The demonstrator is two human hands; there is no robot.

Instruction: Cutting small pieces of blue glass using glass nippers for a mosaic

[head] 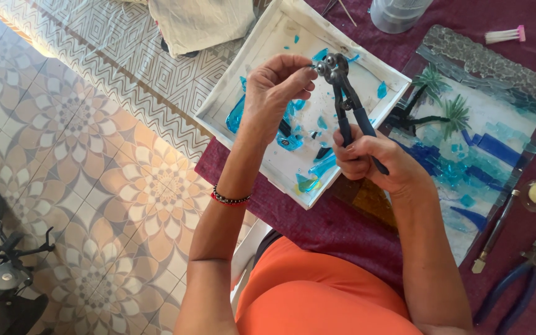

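Head camera showed right hand [367,158] squeezing wheeled nippers [342,93]; at nine o'clock, left hand [277,93] fingers pinched a tiny glass piece [312,66].

A glass seascape panel [485,142] with palm trees is lying on the maroon worktop [336,226]. Blue-handled pliers [522,279] and a glass cutter [496,231] are resting beside it, a clear jar [397,12] standing beyond. Patterned floor tiles [94,186] are spreading below.

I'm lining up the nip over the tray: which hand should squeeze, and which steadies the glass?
Probably the right hand: it already grips the blue handles of the wheeled metal glass nippers. The left hand pinches a tiny piece at the wheels, above the white square tray of blue glass shards, so it steadies.
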